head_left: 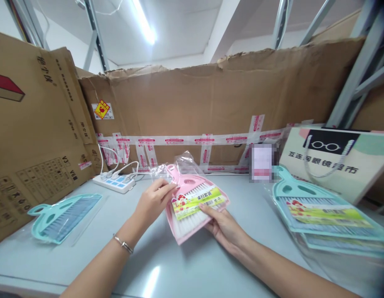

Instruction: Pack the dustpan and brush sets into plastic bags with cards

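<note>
A pink dustpan and brush set [187, 225] is held up above the table, tilted, its handle pointing away from me. On its white bristles lies a green and yellow label card [196, 202]. Clear plastic wrap [187, 160] bunches around the handle end; how much of the set it covers I cannot tell. My left hand [156, 200] pinches at the upper left edge, fingertips closed on the plastic wrap. With the thumb on the card and the fingers underneath, my right hand [221, 225] grips the set by its lower right side.
A turquoise dustpan set [66, 217] in clear plastic lies at left. More turquoise sets [328, 211] with label cards are stacked at right, before a paper bag [334, 161]. A power strip [114, 182] with plugs sits at the back, against a large cardboard box [179, 103].
</note>
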`<state>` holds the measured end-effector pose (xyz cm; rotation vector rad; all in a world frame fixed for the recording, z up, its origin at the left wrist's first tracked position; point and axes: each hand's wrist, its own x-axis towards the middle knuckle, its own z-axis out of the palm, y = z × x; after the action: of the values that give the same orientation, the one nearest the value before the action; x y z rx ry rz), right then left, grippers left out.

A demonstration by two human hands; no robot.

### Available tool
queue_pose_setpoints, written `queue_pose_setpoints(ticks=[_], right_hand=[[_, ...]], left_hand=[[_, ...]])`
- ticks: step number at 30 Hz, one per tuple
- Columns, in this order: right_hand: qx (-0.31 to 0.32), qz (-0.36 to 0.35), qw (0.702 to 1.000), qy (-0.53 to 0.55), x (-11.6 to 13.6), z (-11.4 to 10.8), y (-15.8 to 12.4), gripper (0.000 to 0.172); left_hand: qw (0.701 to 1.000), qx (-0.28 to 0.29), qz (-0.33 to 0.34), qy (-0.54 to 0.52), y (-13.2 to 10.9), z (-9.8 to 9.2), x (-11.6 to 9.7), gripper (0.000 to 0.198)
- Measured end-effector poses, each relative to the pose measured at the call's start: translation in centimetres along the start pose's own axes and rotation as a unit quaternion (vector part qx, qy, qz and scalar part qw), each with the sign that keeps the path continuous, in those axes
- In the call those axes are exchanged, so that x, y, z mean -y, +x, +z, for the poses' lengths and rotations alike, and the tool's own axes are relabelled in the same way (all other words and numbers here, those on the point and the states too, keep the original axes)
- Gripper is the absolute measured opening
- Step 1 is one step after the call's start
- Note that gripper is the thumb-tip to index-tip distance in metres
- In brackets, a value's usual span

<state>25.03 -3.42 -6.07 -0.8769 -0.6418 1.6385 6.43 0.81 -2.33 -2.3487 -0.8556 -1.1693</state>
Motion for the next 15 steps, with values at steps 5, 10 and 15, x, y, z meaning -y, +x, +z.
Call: queue_pose_setpoints(ticks=[5, 10, 15], right_hand=[[0.014, 0.0, 1.0, -0.003, -0.2, 0.1, 0.0, 0.042], [-0.032, -0.037, 0.997, 0.061, 0.1, -0.1, 0.3, 0.043], [-0.038, -0.071, 0.994, 0.077, 0.4, -0.2, 0.5, 0.045]], left_hand=[[0.995, 0.057, 0.076, -0.023, -0.1, 0.3, -1.3, 0.021], [0.996, 0.023, 0.011, -0.085, 0.0, 0.1, -1.2, 0.022], [0.84, 0.045, -0.426, -0.334, 0.1, 0.6, -1.5, 0.077]])
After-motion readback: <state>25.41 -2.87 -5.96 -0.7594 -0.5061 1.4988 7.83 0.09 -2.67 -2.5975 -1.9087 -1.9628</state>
